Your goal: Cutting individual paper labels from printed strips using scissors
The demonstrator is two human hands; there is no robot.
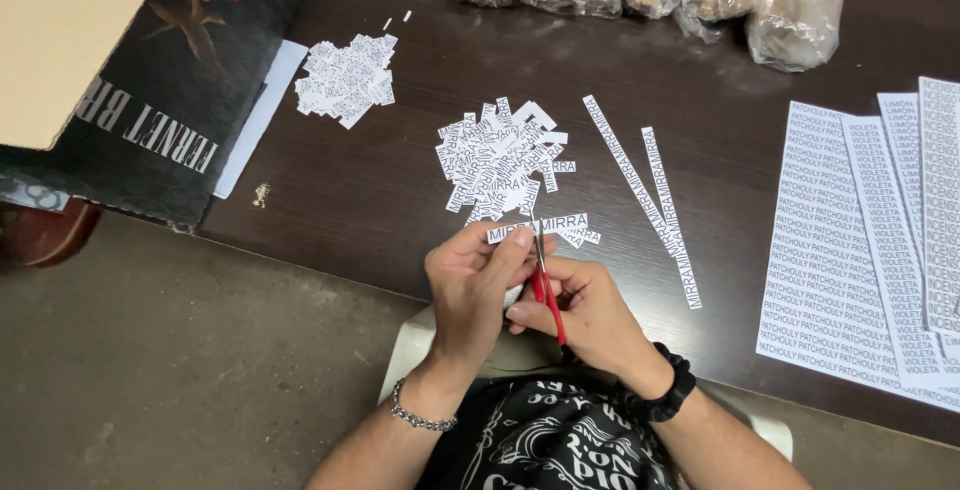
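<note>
Left hand: pinches printed paper strip.
Right hand: closed on red scissors, blades at strip.
Risk: fingertip at 9 o'clock of blades; nick likely.

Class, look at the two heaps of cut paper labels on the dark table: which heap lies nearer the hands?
The larger heap, mid-table just beyond the left hand and the scissors. The smaller heap lies farther off, beside the dark box.

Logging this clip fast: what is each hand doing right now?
Left hand: closed, pinching a printed paper strip between thumb and fingers.
Right hand: closed on red-handled scissors, blades at the strip.
</note>
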